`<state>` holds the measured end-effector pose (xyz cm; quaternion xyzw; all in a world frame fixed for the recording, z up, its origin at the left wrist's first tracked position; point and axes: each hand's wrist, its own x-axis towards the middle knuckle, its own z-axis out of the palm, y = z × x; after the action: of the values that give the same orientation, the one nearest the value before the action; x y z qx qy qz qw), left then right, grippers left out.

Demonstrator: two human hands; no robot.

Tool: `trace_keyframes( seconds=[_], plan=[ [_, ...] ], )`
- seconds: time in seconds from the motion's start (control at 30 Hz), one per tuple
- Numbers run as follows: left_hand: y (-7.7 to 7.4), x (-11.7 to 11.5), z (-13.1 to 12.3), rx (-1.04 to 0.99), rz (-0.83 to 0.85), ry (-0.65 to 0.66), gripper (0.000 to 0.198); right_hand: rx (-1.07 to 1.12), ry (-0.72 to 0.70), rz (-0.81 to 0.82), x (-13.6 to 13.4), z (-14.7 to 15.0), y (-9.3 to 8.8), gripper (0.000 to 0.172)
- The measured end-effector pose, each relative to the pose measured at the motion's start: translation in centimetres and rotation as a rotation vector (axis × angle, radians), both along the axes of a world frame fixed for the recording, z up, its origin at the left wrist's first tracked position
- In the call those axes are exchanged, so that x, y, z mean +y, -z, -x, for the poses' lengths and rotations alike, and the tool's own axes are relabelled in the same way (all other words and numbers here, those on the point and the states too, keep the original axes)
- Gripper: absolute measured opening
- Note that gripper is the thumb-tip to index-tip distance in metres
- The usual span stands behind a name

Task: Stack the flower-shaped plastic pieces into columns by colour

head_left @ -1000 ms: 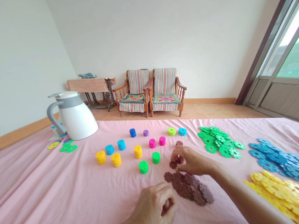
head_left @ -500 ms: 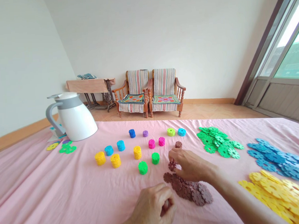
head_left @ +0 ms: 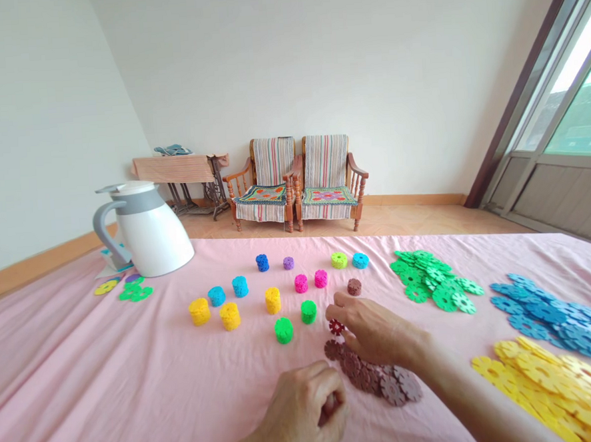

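My right hand reaches over the brown heap, its thumb and fingers around the edge of a brown snowflake disc. Under and in front of it spreads the heap of brown snowflake discs. Just beyond the fingers stands a short brown stack. My left hand rests curled on the cloth, left of the heap; a dark gap shows between its fingers, and whatever they hold, if anything, is hidden. A green stack and another green stack stand to the left of my right hand.
Several small stacks, among them a yellow stack and a pink stack, dot the pink cloth. On the right lie heaps of green discs, blue discs and yellow discs. A white jug stands at left.
My right hand has shifted slightly left with the brown disc, whose flat face now turns more toward me. My left hand has stayed in place.
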<state>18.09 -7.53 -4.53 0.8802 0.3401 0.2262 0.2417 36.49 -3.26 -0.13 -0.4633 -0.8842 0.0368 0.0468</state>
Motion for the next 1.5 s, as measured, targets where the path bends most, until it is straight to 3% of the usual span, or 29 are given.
trace_keyframes(
  seconds=[0.37,0.53,0.6,0.7,0.8,1.03,1.5],
  plan=[
    [-0.1,-0.1,0.0,0.001,0.014,-0.006,0.017,0.051,-0.027,0.017,0.1,-0.2,0.5,0.021],
    [-0.2,-0.1,0.1,-0.006,0.012,-0.005,0.017,0.258,0.012,0.066,0.9,-0.9,0.3,0.017],
    [-0.2,-0.2,0.1,-0.013,0.009,0.000,0.018,0.424,0.142,0.014,1.8,-1.7,0.5,0.014],
    [-0.3,-0.2,0.0,-0.014,0.004,-0.003,0.019,0.742,0.503,-0.107,3.5,-3.3,1.7,0.017],
    [-0.2,-0.2,0.0,-0.013,0.000,0.001,0.019,0.835,0.616,-0.128,4.8,-4.6,3.2,0.028],
    [-0.2,-0.1,-0.1,-0.008,0.013,-0.006,0.018,0.903,0.639,-0.116,5.6,-5.0,5.3,0.029],
    [-0.4,-0.1,-0.1,-0.005,0.013,-0.003,0.018,0.846,0.654,-0.098,6.1,-5.2,5.9,0.029]
  ],
)
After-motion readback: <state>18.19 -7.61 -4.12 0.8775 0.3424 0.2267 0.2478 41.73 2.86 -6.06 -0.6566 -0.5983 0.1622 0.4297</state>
